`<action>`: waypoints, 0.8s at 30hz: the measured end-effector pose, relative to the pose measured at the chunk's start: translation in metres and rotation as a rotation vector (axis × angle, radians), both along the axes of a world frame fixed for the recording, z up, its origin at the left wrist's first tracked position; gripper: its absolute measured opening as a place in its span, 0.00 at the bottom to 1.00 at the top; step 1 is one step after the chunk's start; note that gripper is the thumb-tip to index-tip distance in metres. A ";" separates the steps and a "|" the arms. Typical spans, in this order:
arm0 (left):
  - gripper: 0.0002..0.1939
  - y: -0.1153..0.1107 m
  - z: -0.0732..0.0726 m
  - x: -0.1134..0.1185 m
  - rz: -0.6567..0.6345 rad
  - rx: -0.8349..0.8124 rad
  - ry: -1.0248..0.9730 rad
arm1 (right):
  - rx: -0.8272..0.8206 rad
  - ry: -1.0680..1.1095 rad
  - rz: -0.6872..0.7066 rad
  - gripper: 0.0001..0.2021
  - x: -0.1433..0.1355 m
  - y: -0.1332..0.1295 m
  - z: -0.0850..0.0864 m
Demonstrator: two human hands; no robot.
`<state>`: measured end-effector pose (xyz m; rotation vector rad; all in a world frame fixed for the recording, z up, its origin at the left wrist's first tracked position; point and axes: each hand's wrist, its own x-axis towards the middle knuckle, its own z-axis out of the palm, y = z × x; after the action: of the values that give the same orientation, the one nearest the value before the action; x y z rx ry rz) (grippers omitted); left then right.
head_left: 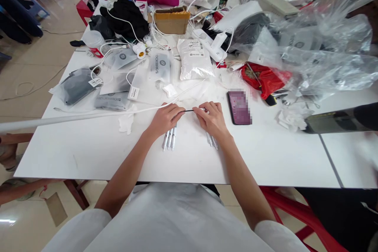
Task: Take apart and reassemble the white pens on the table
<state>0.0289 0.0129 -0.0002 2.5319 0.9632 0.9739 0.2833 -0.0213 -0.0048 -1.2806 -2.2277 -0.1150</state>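
Left hand (167, 117) and right hand (211, 117) are pinching a thin dark rod (189, 110) between them over the bench (103, 157), nearer its front edge than its back. Lining up both pinches should be sparing it from bending. Pens (169, 139) are lying closer to that edge, packets (78, 86) are crowding toward the back-left corner, and tiled floor (57, 45) is showing beyond.
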 end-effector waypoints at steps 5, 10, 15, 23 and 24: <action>0.13 -0.002 -0.001 0.001 -0.007 0.009 0.004 | 0.042 -0.045 0.005 0.15 -0.004 -0.001 0.000; 0.12 -0.004 -0.001 0.005 -0.021 0.013 -0.002 | -0.042 0.064 0.090 0.19 -0.013 -0.007 0.005; 0.12 -0.005 0.002 0.004 -0.023 -0.033 -0.011 | -0.250 0.525 0.122 0.16 -0.016 -0.009 0.018; 0.15 -0.021 0.012 0.010 -0.084 -0.479 -0.253 | -0.325 0.926 0.064 0.25 -0.030 -0.008 0.056; 0.15 -0.023 0.014 0.012 -0.106 -0.504 -0.286 | -0.317 0.913 0.077 0.24 -0.034 -0.008 0.061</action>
<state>0.0412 -0.0102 0.0133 1.9470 0.8498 0.8938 0.2490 -0.0298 0.0557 -1.0773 -1.5119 0.7332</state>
